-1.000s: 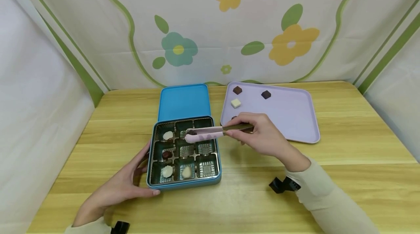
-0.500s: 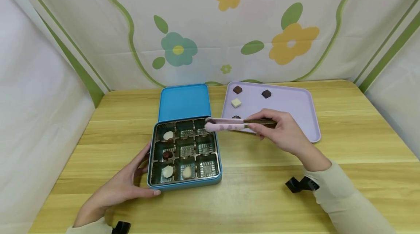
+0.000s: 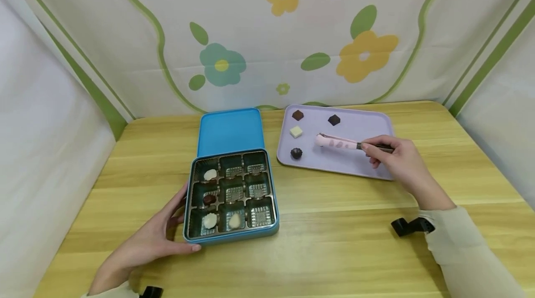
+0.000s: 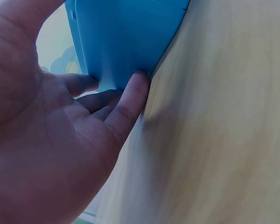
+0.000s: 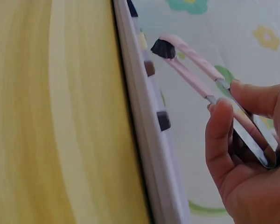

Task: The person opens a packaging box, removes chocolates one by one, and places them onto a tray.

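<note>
Tabletop [image 3: 334, 256]: finished in yellow wood grain.
Back cloth [image 3: 259, 42]: white, printed with orange flowers [image 3: 384, 45], a teal flower [image 3: 234, 63], green leaves [image 3: 315, 61] and wavy green lines [image 3: 160, 47].
Side cloths [image 3: 37, 112]: hung in white, edged by green stripes [image 3: 493, 62].
Light: reflected softly on the tabletop.

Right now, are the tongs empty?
No, the right wrist view shows a dark chocolate pinched between the tips of the tongs.

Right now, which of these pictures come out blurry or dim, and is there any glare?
Head view: bright and mostly sharp, with a pale sheen on the table just in front of the blue tin; left wrist view: dimmer, the left hand shaded and the wood grain smeared; right wrist view: grain blurred too, the tongs clearer.
</note>
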{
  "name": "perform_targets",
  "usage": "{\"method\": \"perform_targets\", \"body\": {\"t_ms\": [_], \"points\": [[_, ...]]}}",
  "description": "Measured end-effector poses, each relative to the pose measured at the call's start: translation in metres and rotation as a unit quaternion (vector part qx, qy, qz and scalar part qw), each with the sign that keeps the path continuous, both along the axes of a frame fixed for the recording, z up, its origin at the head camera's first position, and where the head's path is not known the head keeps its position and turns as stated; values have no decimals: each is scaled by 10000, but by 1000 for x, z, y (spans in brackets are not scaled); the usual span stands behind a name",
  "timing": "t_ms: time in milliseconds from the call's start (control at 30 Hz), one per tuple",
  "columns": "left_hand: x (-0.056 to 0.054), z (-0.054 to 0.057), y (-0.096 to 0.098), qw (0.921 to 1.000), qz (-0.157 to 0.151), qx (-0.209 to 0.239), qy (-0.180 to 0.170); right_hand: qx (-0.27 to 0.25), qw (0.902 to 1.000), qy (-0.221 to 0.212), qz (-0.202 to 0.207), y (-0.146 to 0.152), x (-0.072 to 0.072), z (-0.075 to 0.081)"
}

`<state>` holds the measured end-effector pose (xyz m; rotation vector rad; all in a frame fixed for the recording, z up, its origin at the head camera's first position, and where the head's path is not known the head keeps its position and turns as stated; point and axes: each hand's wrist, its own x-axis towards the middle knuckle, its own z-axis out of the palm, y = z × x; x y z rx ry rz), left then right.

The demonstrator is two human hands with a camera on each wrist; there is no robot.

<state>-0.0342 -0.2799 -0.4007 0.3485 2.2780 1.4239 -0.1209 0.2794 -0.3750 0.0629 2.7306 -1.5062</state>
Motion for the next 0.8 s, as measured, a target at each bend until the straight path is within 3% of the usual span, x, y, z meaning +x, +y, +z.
{"method": "perform_targets", "body": {"t_ms": [200,467,800], "points": [[2,-1,-1,9999,35,-112,26,-7,9981,-406,-468,14,-8,-9],[1,0,0,9998,-44,162,43,-174,9929,-791,-876,15,-14,-11],[1,0,0,9998,-63,190,85,31,9899,-776,-1185,18,-13,-6]]}}
